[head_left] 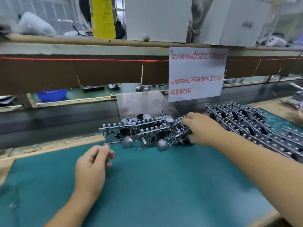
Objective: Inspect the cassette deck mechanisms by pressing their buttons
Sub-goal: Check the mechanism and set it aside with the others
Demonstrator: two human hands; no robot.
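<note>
One deck (178, 133), tilted at the right end of the row (136, 130) lying left-to-right at the table's (147, 185) far edge, is grasped by the right hand (203, 128), while the left hand (93, 164), loosely curled and holding nothing, is kept nearer the row's left end.

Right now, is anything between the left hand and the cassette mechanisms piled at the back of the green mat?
Nothing visible. Bare green mat lies between the left hand, which holds nothing, and the nearest cassette mechanism. The right hand already grips a mechanism at the pile's right end.
</note>
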